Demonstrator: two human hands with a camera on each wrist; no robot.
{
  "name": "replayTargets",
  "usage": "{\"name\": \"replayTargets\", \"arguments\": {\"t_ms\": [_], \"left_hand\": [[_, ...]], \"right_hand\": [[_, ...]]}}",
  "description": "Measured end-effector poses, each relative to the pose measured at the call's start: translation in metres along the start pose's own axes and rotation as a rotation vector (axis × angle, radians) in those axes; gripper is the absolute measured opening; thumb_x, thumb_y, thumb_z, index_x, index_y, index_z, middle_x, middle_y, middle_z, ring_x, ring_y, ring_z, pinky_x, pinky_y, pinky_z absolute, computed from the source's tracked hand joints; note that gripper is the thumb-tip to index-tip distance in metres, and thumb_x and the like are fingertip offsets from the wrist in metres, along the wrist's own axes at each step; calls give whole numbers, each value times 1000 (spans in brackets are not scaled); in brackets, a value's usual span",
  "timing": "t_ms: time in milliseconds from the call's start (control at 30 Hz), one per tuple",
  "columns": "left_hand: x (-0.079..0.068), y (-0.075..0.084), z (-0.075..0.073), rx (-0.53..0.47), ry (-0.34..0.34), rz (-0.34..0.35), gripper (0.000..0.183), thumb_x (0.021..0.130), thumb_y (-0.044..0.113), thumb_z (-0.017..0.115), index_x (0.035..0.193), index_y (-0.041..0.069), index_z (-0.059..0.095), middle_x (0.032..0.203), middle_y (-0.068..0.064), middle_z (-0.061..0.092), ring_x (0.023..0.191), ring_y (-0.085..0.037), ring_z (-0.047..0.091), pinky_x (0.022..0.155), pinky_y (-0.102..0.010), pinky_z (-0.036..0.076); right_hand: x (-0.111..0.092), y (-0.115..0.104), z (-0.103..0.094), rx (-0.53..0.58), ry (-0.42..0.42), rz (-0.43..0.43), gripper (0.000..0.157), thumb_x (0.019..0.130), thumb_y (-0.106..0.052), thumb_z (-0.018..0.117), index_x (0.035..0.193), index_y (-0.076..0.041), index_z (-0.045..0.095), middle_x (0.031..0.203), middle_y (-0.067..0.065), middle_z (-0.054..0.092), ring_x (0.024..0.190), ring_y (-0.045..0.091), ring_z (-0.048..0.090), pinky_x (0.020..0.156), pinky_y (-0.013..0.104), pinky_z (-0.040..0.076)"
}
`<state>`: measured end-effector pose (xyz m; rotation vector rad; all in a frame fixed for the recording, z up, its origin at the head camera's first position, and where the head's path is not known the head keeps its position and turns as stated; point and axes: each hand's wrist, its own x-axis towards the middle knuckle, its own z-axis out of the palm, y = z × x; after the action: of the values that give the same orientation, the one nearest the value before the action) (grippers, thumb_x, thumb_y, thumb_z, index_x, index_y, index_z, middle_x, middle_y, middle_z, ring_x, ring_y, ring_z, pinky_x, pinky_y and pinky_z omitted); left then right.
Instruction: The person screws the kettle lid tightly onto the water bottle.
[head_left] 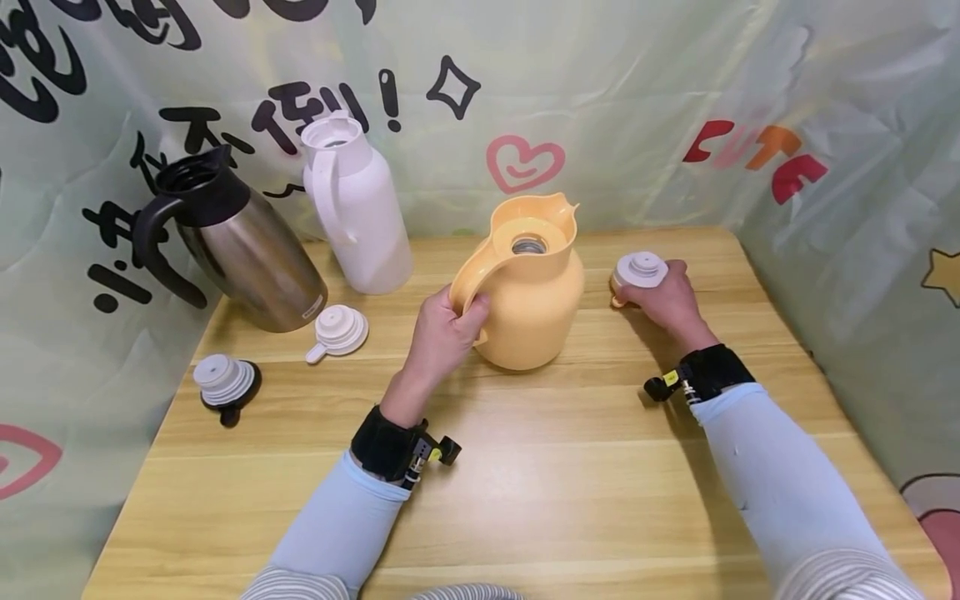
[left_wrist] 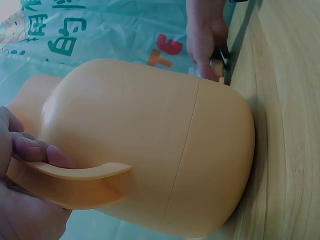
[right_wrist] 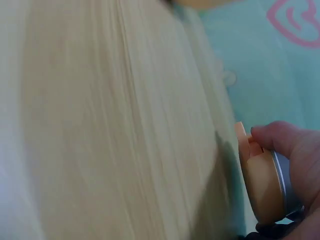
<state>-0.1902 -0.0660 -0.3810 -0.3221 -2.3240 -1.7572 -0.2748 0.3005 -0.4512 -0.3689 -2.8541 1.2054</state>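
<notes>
An orange thermos jug [head_left: 536, 312] stands upright near the middle of the table, its mouth uncovered and its spout toward the back right. My left hand [head_left: 446, 333] grips its handle [head_left: 471, 279], fingers wrapped round it; the left wrist view shows the jug's body [left_wrist: 145, 130] filling the frame. To the right of the jug, my right hand [head_left: 673, 304] holds a stopper lid [head_left: 640, 269] by its side, pale stepped plug facing up. The lid's orange part [right_wrist: 265, 187] shows in the right wrist view, low over the table, with the thumb and fingers around it.
At the back left stand a steel thermos jug [head_left: 258, 258] with a black handle and a white thermos jug [head_left: 363, 217], both uncovered. A white stopper lid [head_left: 339, 331] and a black-rimmed one [head_left: 227, 382] lie before them. A printed cloth [head_left: 622, 108] hangs behind the table [head_left: 525, 500].
</notes>
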Motion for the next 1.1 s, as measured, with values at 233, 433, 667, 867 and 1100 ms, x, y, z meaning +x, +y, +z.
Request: {"name": "replayTargets", "arguments": {"t_ms": [233, 433, 667, 867, 1100], "left_hand": [[0, 0, 0, 5, -3, 5, 28, 88, 31, 61, 69, 10, 58, 60, -6, 55, 55, -17, 53, 47, -30, 45], [0, 1, 0, 14, -5, -3, 28, 88, 32, 61, 69, 10, 58, 60, -6, 55, 55, -17, 54, 47, -31, 46], [-2, 7, 2, -9, -6, -6, 26, 89, 26, 61, 71, 8, 59, 59, -6, 56, 53, -19, 54, 47, -31, 45], [-4, 13, 2, -28, -12, -35, 23, 90, 18, 62, 72, 4, 59, 56, -6, 53, 50, -19, 52, 45, -29, 42], [-3, 0, 3, -29, -17, -25, 26, 89, 28, 63, 72, 8, 60, 56, -6, 55, 50, -20, 54, 44, -31, 44]], "right_hand": [[-16, -22, 0, 128, -22, -47, 108, 70, -31, 83, 148, -13, 9, 141, 22, 41, 125, 35, 40, 106, 52, 31], [-33, -48, -11, 346, -64, -89, 96, 80, -22, 76, 149, -13, 10, 139, 16, 35, 121, 26, 41, 96, 37, 43], [-51, -72, -29, 539, -165, -160, 78, 87, -16, 71, 144, -8, 19, 126, 5, 37, 102, 19, 47, 71, 20, 50], [-63, -94, -46, 477, -176, -292, 63, 88, -15, 69, 139, -9, 33, 121, 6, 47, 95, 21, 51, 71, 21, 48], [-68, -117, -57, 598, -245, -305, 67, 86, -9, 70, 139, -9, 29, 121, 12, 47, 89, 22, 59, 71, 20, 52]]}}
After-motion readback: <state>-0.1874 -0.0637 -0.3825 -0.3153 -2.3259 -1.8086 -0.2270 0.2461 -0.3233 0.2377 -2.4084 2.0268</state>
